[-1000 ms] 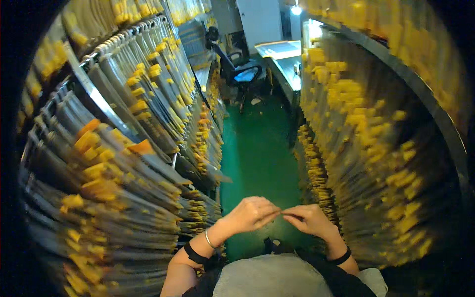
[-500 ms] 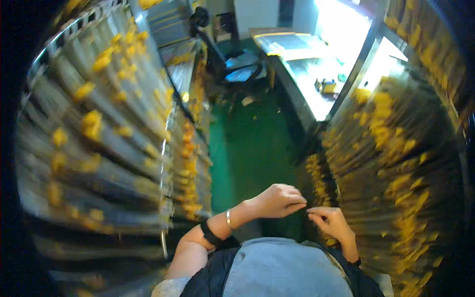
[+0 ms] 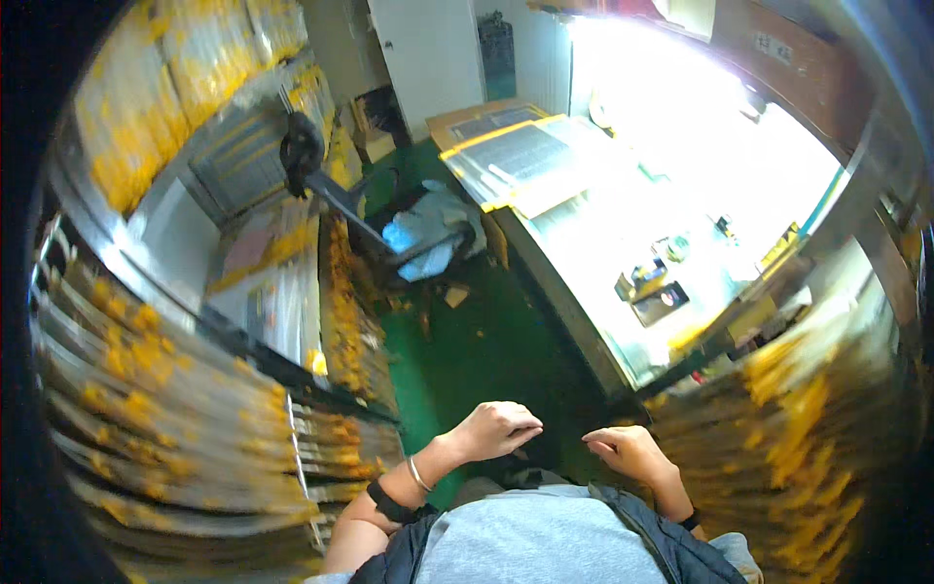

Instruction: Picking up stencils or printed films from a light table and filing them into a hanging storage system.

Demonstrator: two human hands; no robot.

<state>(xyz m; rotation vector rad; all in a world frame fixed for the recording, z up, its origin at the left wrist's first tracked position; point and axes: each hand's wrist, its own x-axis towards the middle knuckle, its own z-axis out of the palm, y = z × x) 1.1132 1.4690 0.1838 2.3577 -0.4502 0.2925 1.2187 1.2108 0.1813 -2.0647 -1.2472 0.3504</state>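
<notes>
In front of my body, my left hand hovers with its fingers bent and close together. I see nothing in it. A bangle and a black band circle that arm. To its right, my right hand is loosely curled, thumb near the fingers, and also seems to hold nothing. The hands are apart from each other and touch nothing. Beneath them is the green floor. The rack of framed screens with yellow edges is nearest to my right hand.
Yellow-stained frames fill the racks at left. Ahead on the right stands a brightly lit table bearing a framed screen and small boxes. A chair with cloth on it stands in the aisle. A white door is beyond.
The view has advanced along the aisle and turned, so the table and chair look nearer. My hands have drawn slightly apart and sit lower in the picture.
</notes>
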